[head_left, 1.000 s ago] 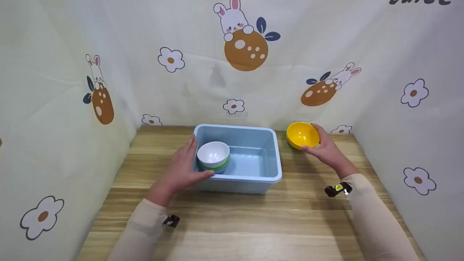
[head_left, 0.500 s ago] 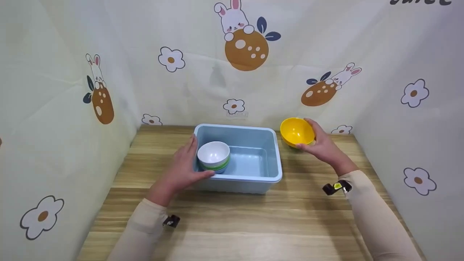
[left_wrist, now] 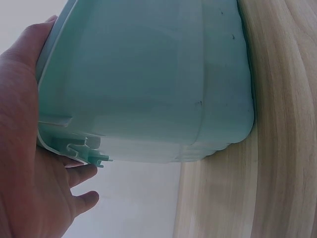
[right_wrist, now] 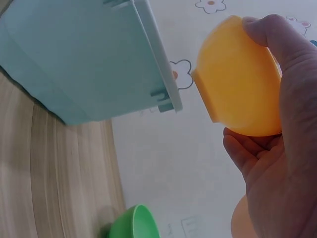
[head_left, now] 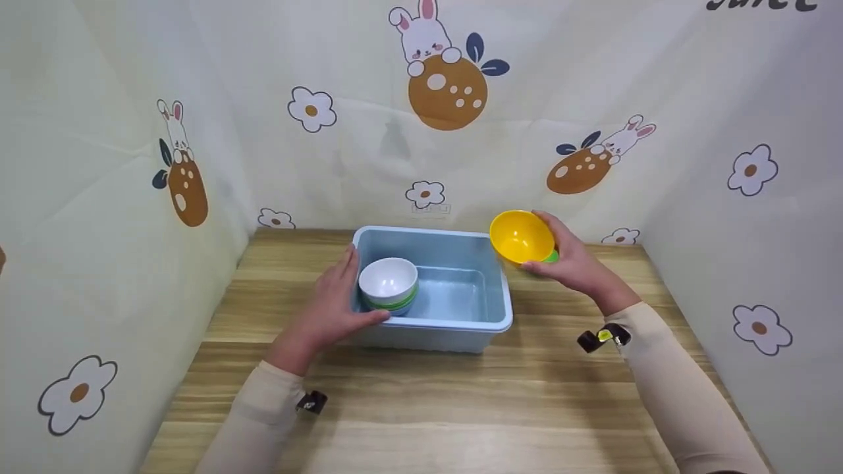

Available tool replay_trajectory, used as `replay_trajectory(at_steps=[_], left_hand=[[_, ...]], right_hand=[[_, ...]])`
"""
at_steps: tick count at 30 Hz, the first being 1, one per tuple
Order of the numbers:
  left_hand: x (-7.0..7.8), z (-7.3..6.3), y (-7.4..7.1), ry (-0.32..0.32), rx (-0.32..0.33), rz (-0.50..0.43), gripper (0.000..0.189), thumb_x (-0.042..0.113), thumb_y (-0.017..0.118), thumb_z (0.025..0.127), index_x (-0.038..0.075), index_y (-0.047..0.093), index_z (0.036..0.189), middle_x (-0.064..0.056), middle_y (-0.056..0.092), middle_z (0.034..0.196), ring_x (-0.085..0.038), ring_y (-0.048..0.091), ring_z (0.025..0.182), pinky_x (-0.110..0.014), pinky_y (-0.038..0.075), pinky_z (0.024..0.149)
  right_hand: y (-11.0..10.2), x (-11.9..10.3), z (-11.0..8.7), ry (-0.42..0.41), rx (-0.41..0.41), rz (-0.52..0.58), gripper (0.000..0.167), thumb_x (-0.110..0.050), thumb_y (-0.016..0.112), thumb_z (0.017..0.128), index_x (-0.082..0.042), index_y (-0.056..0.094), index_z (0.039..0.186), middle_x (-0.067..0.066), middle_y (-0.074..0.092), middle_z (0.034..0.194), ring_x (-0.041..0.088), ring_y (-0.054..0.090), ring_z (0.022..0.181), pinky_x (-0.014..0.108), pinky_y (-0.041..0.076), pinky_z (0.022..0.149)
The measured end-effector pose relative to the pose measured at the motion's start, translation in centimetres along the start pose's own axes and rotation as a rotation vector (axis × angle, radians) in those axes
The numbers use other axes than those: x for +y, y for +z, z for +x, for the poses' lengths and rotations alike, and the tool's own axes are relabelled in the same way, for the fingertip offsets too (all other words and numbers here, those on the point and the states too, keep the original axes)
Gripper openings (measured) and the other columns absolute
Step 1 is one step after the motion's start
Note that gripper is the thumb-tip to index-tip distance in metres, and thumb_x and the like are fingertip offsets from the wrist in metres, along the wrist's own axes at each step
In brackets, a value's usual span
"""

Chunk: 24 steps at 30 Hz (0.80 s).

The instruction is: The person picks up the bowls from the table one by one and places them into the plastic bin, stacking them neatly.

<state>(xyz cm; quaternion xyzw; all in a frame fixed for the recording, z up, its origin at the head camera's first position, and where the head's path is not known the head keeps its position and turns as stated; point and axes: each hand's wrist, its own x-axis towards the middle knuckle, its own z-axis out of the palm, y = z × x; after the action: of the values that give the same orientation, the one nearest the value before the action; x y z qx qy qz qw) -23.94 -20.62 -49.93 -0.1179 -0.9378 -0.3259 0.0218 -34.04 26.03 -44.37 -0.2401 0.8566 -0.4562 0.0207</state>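
A plain yellow bowl point(head_left: 520, 236) is lifted and tilted near the right back corner of the light blue plastic bin point(head_left: 428, 324). My right hand point(head_left: 571, 262) holds it, thumb and fingers on opposite sides of its wall. Below that hand a green bowl point(right_wrist: 134, 225) stands on the table, mostly hidden in the head view. My left hand point(head_left: 329, 306) spans the bin's left front corner, thumb laid along the front rim and fingers at the left side. Inside the bin at left, a white bowl point(head_left: 388, 280) tops a stack with green below it.
The bin stands on a wood-grain table point(head_left: 421, 415). A pale cloth backdrop point(head_left: 355, 158) printed with rabbits, oranges and flowers encloses the table at the back and both sides.
My right hand has raised the yellow bowl off the green one and carried it left toward the bin. My left hand and the stack in the bin have stayed in place.
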Motion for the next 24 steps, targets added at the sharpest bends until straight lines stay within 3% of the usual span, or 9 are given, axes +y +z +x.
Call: replay_trajectory(at_steps=[3,12,19,24], left_hand=[[0.0,0.0,0.1,0.004,0.005,0.005,0.15,0.094,0.075,0.074,0.012,0.006,0.179,-0.009,0.006,0.186,-0.042,0.017,0.168,-0.066,0.023,0.132],[-0.2,0.1,0.2,0.049,0.033,-0.001,0.146,0.089,0.077,0.078,0.004,0.012,0.177,-0.016,0.012,0.185,-0.045,0.021,0.166,-0.067,0.022,0.132],[-0.3,0.1,0.2,0.035,0.025,0.01,0.149,0.094,0.074,0.076,0.007,0.01,0.178,-0.011,0.009,0.186,-0.041,0.019,0.168,-0.064,0.022,0.133],[-0.2,0.1,0.2,0.028,0.027,0.001,0.148,0.094,0.075,0.075,0.01,0.01,0.179,-0.009,0.007,0.186,-0.041,0.018,0.168,-0.066,0.023,0.131]], right_hand=[[0.3,-0.3,0.3,0.0,-0.01,-0.002,0.103,-0.037,0.093,0.091,-0.022,0.032,0.173,0.007,0.046,0.167,0.031,0.054,0.139,0.049,0.049,0.119],[1.3,-1.0,1.3,-0.01,-0.053,0.04,0.104,-0.037,0.095,0.09,-0.025,0.033,0.173,0.005,0.045,0.167,0.03,0.056,0.139,0.051,0.049,0.12],[2.2,-2.2,2.1,-0.07,-0.102,0.053,0.102,-0.033,0.095,0.09,-0.02,0.035,0.172,0.006,0.047,0.166,0.03,0.054,0.142,0.055,0.043,0.125],[2.8,-3.1,2.8,-0.08,-0.126,0.017,0.103,-0.038,0.095,0.089,-0.024,0.036,0.172,0.002,0.048,0.166,0.028,0.054,0.143,0.056,0.042,0.126]])
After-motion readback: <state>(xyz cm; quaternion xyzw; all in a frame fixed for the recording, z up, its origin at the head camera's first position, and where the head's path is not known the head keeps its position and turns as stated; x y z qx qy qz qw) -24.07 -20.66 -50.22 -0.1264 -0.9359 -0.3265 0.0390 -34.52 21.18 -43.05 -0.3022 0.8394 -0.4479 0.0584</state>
